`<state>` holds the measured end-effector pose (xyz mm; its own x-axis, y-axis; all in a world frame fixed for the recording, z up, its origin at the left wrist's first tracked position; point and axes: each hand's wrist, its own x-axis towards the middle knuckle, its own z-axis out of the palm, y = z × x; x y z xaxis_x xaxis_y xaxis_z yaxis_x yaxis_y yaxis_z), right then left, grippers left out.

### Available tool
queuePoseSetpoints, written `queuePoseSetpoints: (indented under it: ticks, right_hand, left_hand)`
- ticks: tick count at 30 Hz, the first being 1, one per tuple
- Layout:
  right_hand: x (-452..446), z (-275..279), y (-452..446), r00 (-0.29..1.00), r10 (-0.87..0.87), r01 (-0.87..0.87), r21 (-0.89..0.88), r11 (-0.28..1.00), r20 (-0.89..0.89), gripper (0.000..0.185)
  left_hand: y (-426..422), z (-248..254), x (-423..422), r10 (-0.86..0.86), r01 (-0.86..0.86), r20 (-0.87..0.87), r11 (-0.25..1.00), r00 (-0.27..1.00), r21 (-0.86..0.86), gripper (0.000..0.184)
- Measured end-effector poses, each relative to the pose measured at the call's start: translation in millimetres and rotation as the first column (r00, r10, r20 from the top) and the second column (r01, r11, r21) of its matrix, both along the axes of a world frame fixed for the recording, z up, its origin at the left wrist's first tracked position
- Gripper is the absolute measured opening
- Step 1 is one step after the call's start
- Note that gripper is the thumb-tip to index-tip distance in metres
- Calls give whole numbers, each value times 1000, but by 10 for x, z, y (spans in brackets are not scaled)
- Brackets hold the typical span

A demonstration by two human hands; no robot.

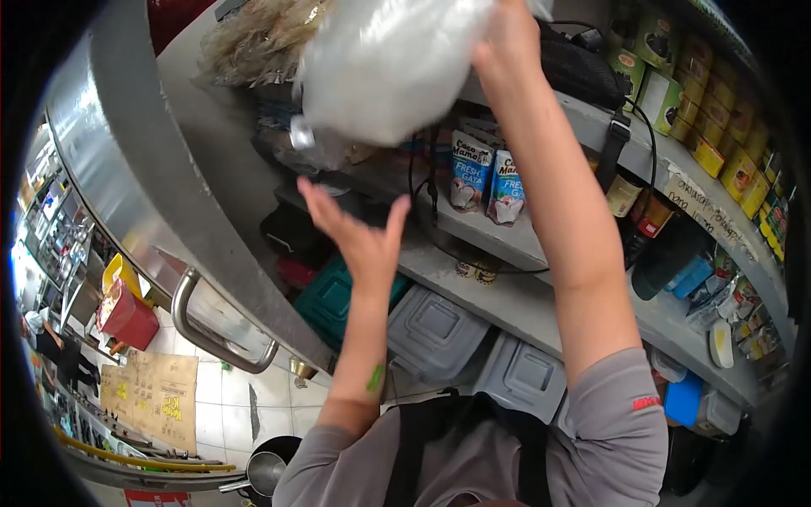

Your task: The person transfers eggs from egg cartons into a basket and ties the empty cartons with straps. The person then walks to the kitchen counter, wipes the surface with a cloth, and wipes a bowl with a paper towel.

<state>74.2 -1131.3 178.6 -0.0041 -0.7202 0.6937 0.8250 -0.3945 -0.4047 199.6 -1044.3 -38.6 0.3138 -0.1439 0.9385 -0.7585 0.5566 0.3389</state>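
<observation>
A large whitish plastic bag (389,68), blurred by motion, hangs in front of the upper shelf. At its right edge my right hand (509,38) is raised with its fingers closed on the plastic. Below the bag, my left hand (359,232) is open, its fingers spread, holding nothing. Crumpled clear plastic bags (262,38) lie on the shelf to the left. Coco Mama pouches (470,173) stand on the shelf between my arms. What is inside the bag cannot be made out.
Grey lidded bins (435,329) and a teal bin (334,291) sit below the shelves. Yellow cans (739,173) line the right shelf. A metal door (203,211) with a handle stands at left. Beyond it are a red bin (127,317), flattened cardboard (152,397) and another person (63,351).
</observation>
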Motion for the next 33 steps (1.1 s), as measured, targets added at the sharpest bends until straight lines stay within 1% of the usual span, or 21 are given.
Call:
queuePoseSetpoints:
  ticks: [4, 6, 7, 8, 10, 11, 13, 15, 16, 18, 19, 20, 22, 24, 26, 28, 29, 30, 31, 32, 33]
  right_hand:
    - [166, 656, -677, 998, -53, 53, 2, 999, -26, 41]
    - [131, 876, -715, 934, -80, 83, -7, 997, -350, 44]
    - [115, 875, -572, 870, -245, 241, -65, 968, -428, 47]
    - [64, 875, -582, 870, -249, 245, -67, 967, -426, 47]
    - [-90, 836, -606, 466, -543, 529, -272, 804, -699, 44]
    - [-155, 788, -576, 373, -595, 542, -353, 762, -712, 41]
    - [-265, 694, -448, 310, -595, 532, -383, 755, -742, 40]
    - [-418, 605, -285, 156, -618, 469, -493, 733, -771, 42]
    - [-526, 548, -207, 155, -619, 482, -488, 728, -770, 42]
    - [-762, 393, 19, 43, -843, 395, -766, 508, -537, 46]
    - [-890, 347, 211, -71, -866, 365, -821, 439, -494, 49]
    - [-1020, 307, 426, -184, -875, 326, -868, 375, -448, 52]
    - [-1248, 282, 758, -336, -805, 289, -867, 406, -489, 57]
    - [-1265, 225, 1293, -405, -771, 288, -869, 403, -492, 58]
    - [-1368, 228, 1470, -475, -675, 327, -825, 460, -564, 63]
    - [-1438, 13, 1545, -442, -800, 412, -884, 219, -405, 44]
    - [-1588, -45, 1513, -454, -793, 422, -882, 211, -407, 44]
    - [-1832, -101, 1469, -415, -801, 387, -880, 275, -432, 44]
    - [-2042, -156, 1493, -374, -804, 349, -874, 340, -462, 45]
    - [-2161, -189, 1650, -494, -720, 339, -870, 357, -488, 55]
    - [-2294, -262, 1780, -510, -702, 340, -866, 366, -497, 56]
  left_hand:
    - [-741, 705, 53, 208, -203, 118, 978, 971, -53, 88]
    - [-1120, 948, 90, 196, -183, 99, 975, 975, -126, 81]
    - [-1221, 1072, 109, 193, -180, 99, 975, 976, -131, 81]
    - [-1270, 1216, 129, 207, -195, 71, 969, 976, -149, 77]
    - [-1372, 1485, 122, 214, -204, 46, 966, 976, -161, 73]
    - [-1436, 1605, 98, 275, -267, 68, 959, 959, -98, 72]
    - [-1587, 1868, 34, 325, -323, 92, 946, 941, -41, 71]
    - [-1806, 2086, -44, 509, -506, 29, 846, 860, 168, 60]
    - [-2024, 2149, 29, 499, -497, 36, 852, 866, 165, 60]
    - [-2476, 2187, 231, 162, -130, -118, 962, 980, 242, 76]
    - [-2511, 2250, 156, 145, -117, -109, 965, 983, 233, 76]
    - [-2526, 2292, 72, 151, -98, -150, 944, 977, 316, 73]
    - [-2682, 2340, -58, 150, -65, -184, 914, 971, 400, 71]
    - [-3005, 2391, -187, 196, -119, -97, 847, 976, 518, 75]
    - [-2973, 2351, -342, 136, -75, -70, 828, 988, 556, 78]
    - [-2989, 2324, -278, 114, -70, -50, 841, 992, 537, 80]
    - [-2950, 2364, -230, 33, 0, -53, 850, 998, 527, 85]
    - [-2923, 2389, -88, -45, 65, -51, 850, 998, 522, 90]
    - [-3488, 2460, 207, -114, 111, -22, 872, 993, 477, 91]
    - [-3314, 2487, 238, -214, 226, -79, 854, 974, 468, 91]
    - [-3217, 2488, 277, -223, 216, -37, 871, 974, 441, 92]
